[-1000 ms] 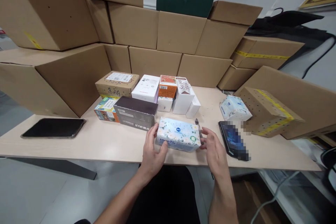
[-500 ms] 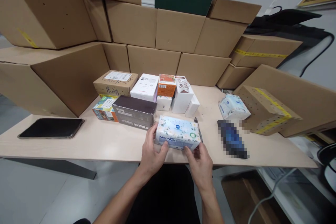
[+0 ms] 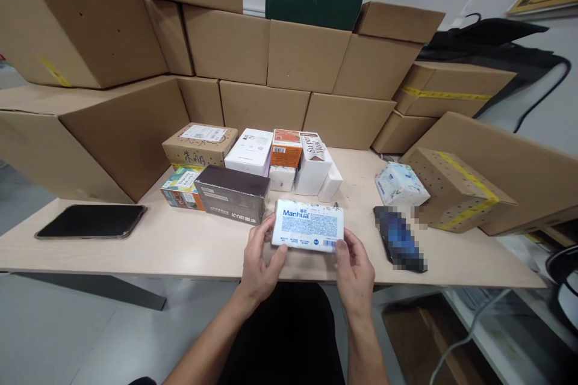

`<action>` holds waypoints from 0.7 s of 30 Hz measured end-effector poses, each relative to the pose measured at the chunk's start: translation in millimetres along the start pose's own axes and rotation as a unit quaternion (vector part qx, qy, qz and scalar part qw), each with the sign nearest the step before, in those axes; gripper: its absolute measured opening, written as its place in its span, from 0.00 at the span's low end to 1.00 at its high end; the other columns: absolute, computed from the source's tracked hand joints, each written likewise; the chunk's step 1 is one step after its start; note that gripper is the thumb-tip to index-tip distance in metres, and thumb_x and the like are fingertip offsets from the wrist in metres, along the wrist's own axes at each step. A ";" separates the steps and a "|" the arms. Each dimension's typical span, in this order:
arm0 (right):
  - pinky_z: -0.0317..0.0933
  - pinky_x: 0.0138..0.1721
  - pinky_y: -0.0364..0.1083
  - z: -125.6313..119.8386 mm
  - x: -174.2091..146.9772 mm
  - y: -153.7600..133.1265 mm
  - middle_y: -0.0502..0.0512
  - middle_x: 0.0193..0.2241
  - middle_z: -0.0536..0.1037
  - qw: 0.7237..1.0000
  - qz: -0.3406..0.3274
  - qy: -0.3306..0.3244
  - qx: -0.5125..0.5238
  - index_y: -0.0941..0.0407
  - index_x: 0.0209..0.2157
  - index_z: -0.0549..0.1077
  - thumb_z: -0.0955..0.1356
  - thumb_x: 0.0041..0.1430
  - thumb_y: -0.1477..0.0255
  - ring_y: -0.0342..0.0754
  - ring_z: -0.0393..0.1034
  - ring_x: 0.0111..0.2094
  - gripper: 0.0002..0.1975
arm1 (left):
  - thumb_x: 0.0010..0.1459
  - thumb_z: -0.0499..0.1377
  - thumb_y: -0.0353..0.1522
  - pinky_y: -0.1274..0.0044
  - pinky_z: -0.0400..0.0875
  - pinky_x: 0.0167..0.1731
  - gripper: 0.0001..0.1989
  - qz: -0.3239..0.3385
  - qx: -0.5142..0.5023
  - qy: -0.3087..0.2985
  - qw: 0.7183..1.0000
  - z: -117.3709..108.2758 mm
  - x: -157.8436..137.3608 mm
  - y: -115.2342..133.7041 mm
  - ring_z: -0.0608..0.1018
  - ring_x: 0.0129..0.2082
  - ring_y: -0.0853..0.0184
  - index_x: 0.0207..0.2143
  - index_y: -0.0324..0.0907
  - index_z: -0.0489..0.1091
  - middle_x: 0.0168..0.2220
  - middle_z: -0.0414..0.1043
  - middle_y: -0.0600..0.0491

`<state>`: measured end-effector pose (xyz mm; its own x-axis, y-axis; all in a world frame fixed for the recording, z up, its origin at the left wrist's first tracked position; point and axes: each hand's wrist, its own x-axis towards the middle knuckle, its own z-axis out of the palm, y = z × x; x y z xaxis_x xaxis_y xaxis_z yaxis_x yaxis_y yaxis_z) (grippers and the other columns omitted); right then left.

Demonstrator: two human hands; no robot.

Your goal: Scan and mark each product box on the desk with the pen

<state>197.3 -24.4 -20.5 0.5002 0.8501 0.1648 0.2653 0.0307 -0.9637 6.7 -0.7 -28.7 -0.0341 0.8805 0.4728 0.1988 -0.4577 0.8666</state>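
Between both hands I hold a tissue pack, white and light blue with "Manhua" lettering, its printed side turned up toward me. My left hand grips its left end, thumb at the lower edge. The right end is gripped by my right hand, thumb near the barcode. Just behind the pack stand a dark brown box, a white "Super Meal" carton and an orange box on top of a small floral pack.
A phone lies at the table's left. To the right are another tissue pack, a pixelated dark object and a taped carton. Stacked cardboard boxes wall the back. A white box stands among the smaller ones.
The tissue pack has been rotated in my hands, so its text side now faces up in place of the floral top. My right hand has shifted slightly right.
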 end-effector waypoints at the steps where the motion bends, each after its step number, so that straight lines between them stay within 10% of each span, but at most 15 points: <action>1: 0.67 0.51 0.53 1.0 -0.8 1.0 0.62 0.52 0.78 1.000 -0.002 -0.001 -0.007 0.56 0.55 0.73 0.67 0.59 0.51 0.56 0.72 0.52 0.29 | 0.63 0.57 0.38 0.64 0.68 0.53 0.27 -0.016 0.003 -0.001 1.000 0.5 1.0 -0.1 0.72 0.56 0.54 0.63 0.45 0.60 0.58 0.68 0.43; 14: 0.67 0.40 0.54 14.2 -1.7 14.7 0.58 0.34 0.76 0.974 -0.094 -0.025 -0.207 0.59 0.54 0.71 0.66 0.60 0.53 0.54 0.70 0.36 0.29 | 0.52 0.56 0.23 0.59 0.61 0.64 0.41 -0.060 0.087 -0.018 0.994 10.6 5.5 -0.2 0.65 0.66 0.53 0.68 0.46 0.51 0.66 0.60 0.45; 21: 0.68 0.46 0.52 14.9 -7.9 9.8 0.60 0.44 0.78 0.992 -0.085 0.037 -0.084 0.57 0.57 0.71 0.68 0.60 0.56 0.53 0.73 0.43 0.28 | 0.54 0.57 0.25 0.63 0.67 0.60 0.40 -0.020 0.017 0.014 1.000 7.1 0.9 -6.8 0.66 0.66 0.55 0.68 0.45 0.50 0.66 0.60 0.43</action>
<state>183.7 -23.0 -34.3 0.4937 0.7994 0.3424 0.4820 0.0762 -0.8729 12.3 4.0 -35.3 -0.0699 0.8942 0.4422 0.2296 -0.4170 0.8795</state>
